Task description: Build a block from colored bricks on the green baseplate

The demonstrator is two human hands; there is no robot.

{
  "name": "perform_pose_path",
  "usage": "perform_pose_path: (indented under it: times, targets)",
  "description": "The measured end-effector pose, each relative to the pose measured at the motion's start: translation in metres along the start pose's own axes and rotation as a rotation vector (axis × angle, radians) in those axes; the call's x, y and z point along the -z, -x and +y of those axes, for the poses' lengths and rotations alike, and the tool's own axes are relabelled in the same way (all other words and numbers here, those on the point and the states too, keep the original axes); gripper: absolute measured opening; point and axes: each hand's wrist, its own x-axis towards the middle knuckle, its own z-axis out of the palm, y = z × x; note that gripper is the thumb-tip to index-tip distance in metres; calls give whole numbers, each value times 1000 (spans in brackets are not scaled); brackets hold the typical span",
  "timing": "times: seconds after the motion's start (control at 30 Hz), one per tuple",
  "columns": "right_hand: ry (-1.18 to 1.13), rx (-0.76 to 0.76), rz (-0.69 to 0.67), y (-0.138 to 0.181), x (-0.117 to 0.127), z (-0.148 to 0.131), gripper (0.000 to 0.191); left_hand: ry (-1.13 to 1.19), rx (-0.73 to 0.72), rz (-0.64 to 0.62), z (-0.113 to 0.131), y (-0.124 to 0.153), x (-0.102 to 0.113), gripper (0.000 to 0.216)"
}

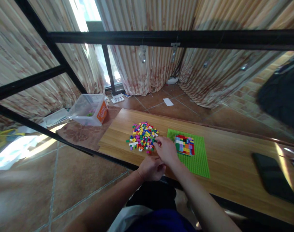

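Note:
A heap of small coloured bricks (142,136) lies on the wooden table (234,154). To its right sits a green baseplate (197,159) with a patch of mixed-colour bricks (184,144) built on it. My right hand (166,149) reaches to the right edge of the heap, fingers curled in a pinch at the bricks; what it grips is too small to make out. My left hand (150,168) rests at the table's near edge, just below the right hand, fingers curled with nothing visible in them.
A dark phone (272,177) lies on the table at the right. A clear plastic box (90,109) with an orange label stands on the floor to the left. A black metal frame (161,37) crosses overhead, with curtains behind it.

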Motion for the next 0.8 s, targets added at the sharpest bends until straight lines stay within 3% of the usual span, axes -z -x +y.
perform_pose_path:
  times: [0.17, 0.37, 0.63, 0.8]
  targets:
    - [156, -55, -53, -19, -14, -10, 10, -44, 8, -9, -1, 1, -4, 15]
    - [116, -84, -56, -22, -18, -10, 12, -22, 16, -11, -1, 2, -4, 14]
    - [-440, -207, 159, 25, 17, 2, 17, 181, 151, 61, 2, -4, 5, 8]
    - [-623, -383, 221, 64, 11, 7, 21, 190, 235, 119, 2, -3, 3, 8]
